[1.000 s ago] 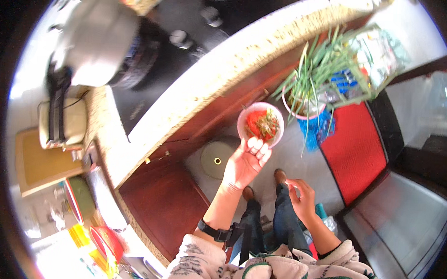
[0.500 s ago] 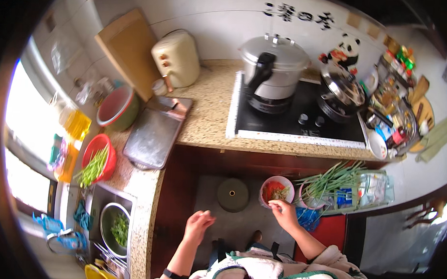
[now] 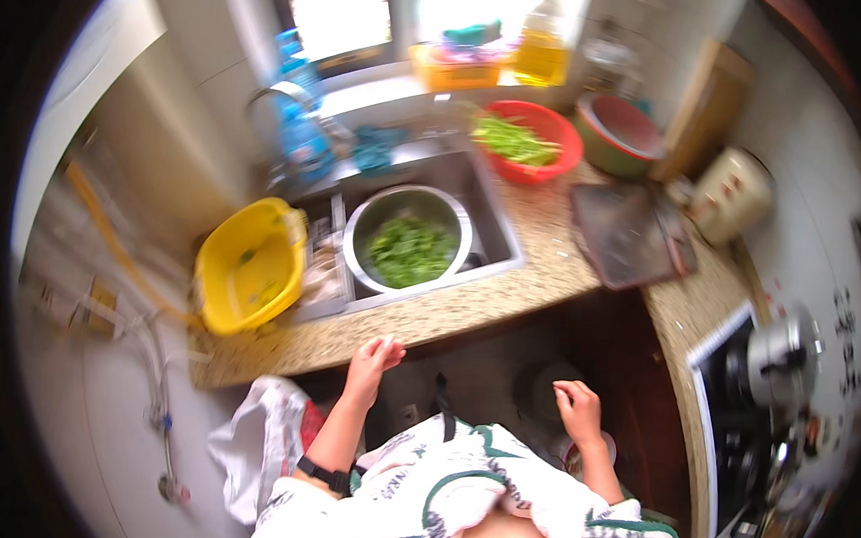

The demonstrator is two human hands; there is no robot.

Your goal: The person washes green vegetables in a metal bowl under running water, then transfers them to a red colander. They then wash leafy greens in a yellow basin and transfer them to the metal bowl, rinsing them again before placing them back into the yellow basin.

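Observation:
Above the floor in front of the counter, my left hand hangs just off the counter's front edge, fingers loosely curled together, nothing visible in them. Further right, my right hand is also loosely curled, seemingly holding nothing, over dark floor. Nearest to my left hand is the sink, where a steel basin holds leafy greens. On the counter's left end a yellow basin stands tilted. Beyond the sink a red bowl holds green stalks.
A dark flat board lies in the counter's corner, near a green pot and a cream appliance. The stove with a pressure cooker is at the right. A white plastic bag sits low at left.
My view has swung left from the stove to the sink. Both hands came along, still loosely curled; my right hand is away from the small bowl it hovered by.

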